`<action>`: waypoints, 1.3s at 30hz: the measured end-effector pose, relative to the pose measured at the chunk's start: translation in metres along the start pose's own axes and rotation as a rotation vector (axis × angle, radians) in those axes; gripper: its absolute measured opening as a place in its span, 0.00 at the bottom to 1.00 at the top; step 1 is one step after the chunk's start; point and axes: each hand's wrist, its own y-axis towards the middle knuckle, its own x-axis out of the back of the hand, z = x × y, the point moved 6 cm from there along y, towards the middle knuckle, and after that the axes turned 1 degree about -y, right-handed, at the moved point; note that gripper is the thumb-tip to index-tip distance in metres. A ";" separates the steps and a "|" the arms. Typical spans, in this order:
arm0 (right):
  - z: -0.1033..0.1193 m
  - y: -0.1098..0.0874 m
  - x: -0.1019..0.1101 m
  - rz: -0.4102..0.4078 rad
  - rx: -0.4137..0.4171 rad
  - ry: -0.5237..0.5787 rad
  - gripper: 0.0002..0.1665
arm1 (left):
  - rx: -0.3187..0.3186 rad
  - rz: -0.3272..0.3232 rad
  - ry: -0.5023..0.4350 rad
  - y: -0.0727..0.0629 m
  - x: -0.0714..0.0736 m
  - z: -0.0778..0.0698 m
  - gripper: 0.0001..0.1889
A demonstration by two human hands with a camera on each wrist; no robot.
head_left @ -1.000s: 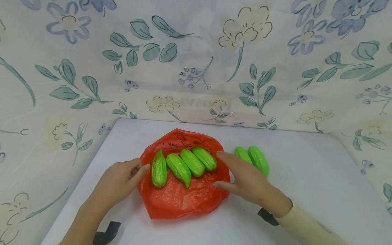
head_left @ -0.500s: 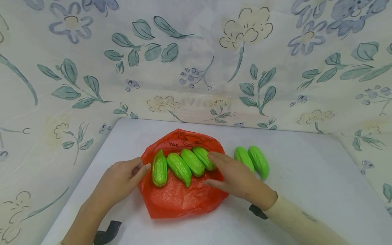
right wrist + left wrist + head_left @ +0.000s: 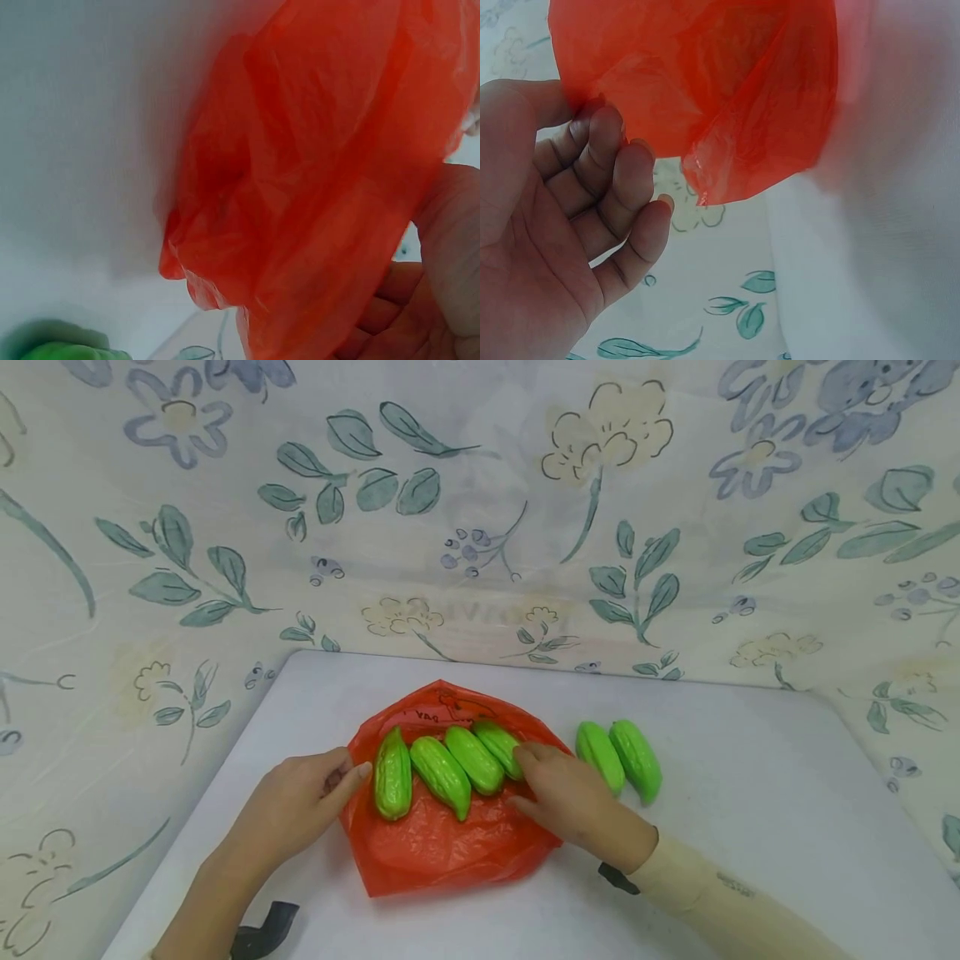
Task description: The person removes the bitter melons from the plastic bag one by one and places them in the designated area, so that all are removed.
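A red plastic bag (image 3: 435, 852) lies spread on the white table. Several glossy green, ribbed, cucumber-like vegetables (image 3: 441, 777) rest side by side within its outline. At the bag's left edge, my left hand (image 3: 300, 806) pinches the thin plastic between thumb and forefinger, as the left wrist view shows; its other fingers curl loosely beside it. My right hand (image 3: 581, 802) reaches over the bag's right side, fingertips at the lower end of the rightmost vegetable (image 3: 498, 746), thumb apart from the fingers. In the right wrist view, red plastic hides most of its fingers.
Two more green vegetables (image 3: 617, 760) lie together on the table (image 3: 750, 802), to the right of the bag and just beyond the right hand. Floral cloth (image 3: 480, 527) rises behind the table's back edge and along its sides.
My right hand has moved left and inward over the bag, onto the rightmost vegetable, its thumb and fingers closer together. The bag's right edge has shifted outward. The left hand stays in place.
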 end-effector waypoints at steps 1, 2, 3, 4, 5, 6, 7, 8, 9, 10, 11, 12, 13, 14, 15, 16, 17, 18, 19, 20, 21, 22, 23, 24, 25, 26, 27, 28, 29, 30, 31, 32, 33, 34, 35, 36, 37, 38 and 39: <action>0.000 0.000 -0.001 -0.001 -0.003 -0.004 0.26 | 0.001 0.002 -0.001 0.000 0.000 0.000 0.14; 0.000 0.000 -0.002 -0.003 -0.004 -0.007 0.26 | 0.003 0.005 -0.004 0.000 -0.001 0.000 0.14; 0.000 0.001 -0.003 -0.006 -0.005 -0.014 0.26 | 0.005 0.007 -0.006 0.001 -0.001 0.000 0.14; -0.001 0.001 -0.003 -0.010 -0.005 -0.017 0.25 | 0.006 0.008 -0.007 0.001 -0.001 0.000 0.14; -0.001 0.002 -0.004 -0.014 -0.004 -0.023 0.25 | 0.007 0.008 -0.006 0.001 -0.001 0.000 0.14; -0.001 0.002 -0.004 -0.019 -0.004 -0.031 0.24 | 0.009 0.008 -0.007 0.001 -0.002 0.000 0.14; -0.001 0.003 -0.005 -0.021 -0.006 -0.035 0.24 | 0.008 0.007 -0.005 0.001 -0.001 0.000 0.14; -0.001 0.004 -0.005 -0.020 -0.010 -0.042 0.24 | 0.008 0.007 -0.003 0.001 -0.001 -0.001 0.14; -0.001 0.005 -0.006 -0.016 -0.017 -0.048 0.24 | 0.008 0.007 -0.002 0.001 -0.001 -0.001 0.14; -0.002 0.005 -0.006 -0.013 -0.023 -0.054 0.23 | 0.007 0.007 -0.002 0.001 -0.001 -0.001 0.14; -0.002 0.006 -0.007 -0.009 -0.031 -0.060 0.24 | 0.007 0.008 -0.003 0.001 -0.001 -0.002 0.14; -0.002 0.007 -0.007 -0.004 -0.041 -0.065 0.23 | 0.008 0.009 -0.003 0.001 -0.001 -0.002 0.14; -0.003 0.007 -0.008 0.002 -0.050 -0.067 0.23 | 0.008 0.012 -0.004 0.001 -0.001 -0.002 0.14; -0.003 0.008 -0.008 0.005 -0.056 -0.072 0.23 | 0.012 0.017 -0.007 0.001 -0.001 -0.002 0.14; -0.004 0.008 -0.008 0.006 -0.061 -0.075 0.23 | 0.013 0.020 -0.008 0.001 -0.001 -0.002 0.14; -0.004 0.009 -0.009 0.005 -0.065 -0.075 0.23 | 0.013 0.021 -0.007 0.001 -0.001 -0.002 0.14; -0.004 0.010 -0.009 0.005 -0.069 -0.074 0.23 | 0.014 0.022 -0.006 0.001 -0.001 -0.002 0.14; -0.004 0.010 -0.009 0.004 -0.072 -0.074 0.23 | 0.014 0.022 -0.005 0.001 -0.001 -0.002 0.14; -0.004 0.011 -0.010 0.004 -0.074 -0.074 0.23 | 0.014 0.022 -0.006 0.001 -0.001 -0.002 0.14; -0.004 0.011 -0.010 0.004 -0.077 -0.077 0.23 | 0.014 0.022 -0.007 0.001 -0.001 -0.002 0.14; -0.004 0.012 -0.010 0.005 -0.083 -0.079 0.23 | 0.012 0.019 -0.006 0.001 -0.001 -0.002 0.14; -0.004 0.012 -0.011 0.006 -0.088 -0.082 0.22 | 0.013 0.019 -0.006 0.001 -0.001 -0.001 0.14; -0.004 0.013 -0.011 0.007 -0.094 -0.086 0.22 | 0.013 0.021 -0.007 0.000 -0.001 -0.001 0.14; -0.004 0.014 -0.011 0.009 -0.100 -0.091 0.22 | 0.013 0.023 -0.009 0.000 -0.001 -0.001 0.14; -0.004 0.015 -0.012 0.010 -0.108 -0.094 0.21 | 0.014 0.024 -0.010 0.000 -0.002 -0.001 0.14; -0.005 0.015 -0.012 0.011 -0.115 -0.099 0.21 | 0.014 0.024 -0.010 0.000 -0.002 -0.001 0.14; -0.005 0.016 -0.013 0.012 -0.122 -0.102 0.20 | 0.013 0.022 -0.008 0.000 -0.002 -0.001 0.14; -0.005 0.017 -0.014 0.010 -0.128 -0.105 0.20 | 0.012 0.022 -0.008 -0.001 -0.002 -0.001 0.14; -0.005 0.017 -0.014 0.008 -0.133 -0.109 0.19 | 0.009 0.021 -0.009 -0.001 -0.002 -0.001 0.14; -0.006 0.018 -0.015 0.005 -0.138 -0.112 0.19 | 0.007 0.018 -0.009 -0.001 -0.001 -0.002 0.14; -0.006 0.018 -0.015 0.000 -0.141 -0.115 0.19 | 0.004 0.014 -0.009 -0.001 -0.001 -0.002 0.14; -0.006 0.019 -0.015 -0.005 -0.141 -0.118 0.19 | 0.002 0.012 -0.008 -0.001 -0.001 -0.002 0.14; -0.006 0.019 -0.015 -0.011 -0.141 -0.119 0.19 | 0.000 0.012 -0.008 -0.001 0.000 -0.002 0.14; -0.006 0.019 -0.016 -0.016 -0.141 -0.120 0.20 | 0.000 0.013 -0.010 -0.001 0.000 -0.002 0.14; -0.006 0.019 -0.016 -0.020 -0.140 -0.122 0.20 | -0.001 0.013 -0.011 -0.001 0.000 -0.002 0.14; -0.006 0.019 -0.016 -0.024 -0.140 -0.123 0.20 | -0.001 0.013 -0.011 -0.001 0.000 -0.002 0.14; -0.006 0.019 -0.016 -0.027 -0.138 -0.124 0.20 | 0.000 0.012 -0.010 -0.001 0.000 -0.002 0.14; -0.006 0.020 -0.016 -0.029 -0.138 -0.124 0.20 | 0.001 0.012 -0.010 -0.001 0.000 -0.002 0.14; -0.006 0.020 -0.016 -0.029 -0.138 -0.124 0.20 | 0.001 0.012 -0.010 -0.001 0.000 -0.002 0.14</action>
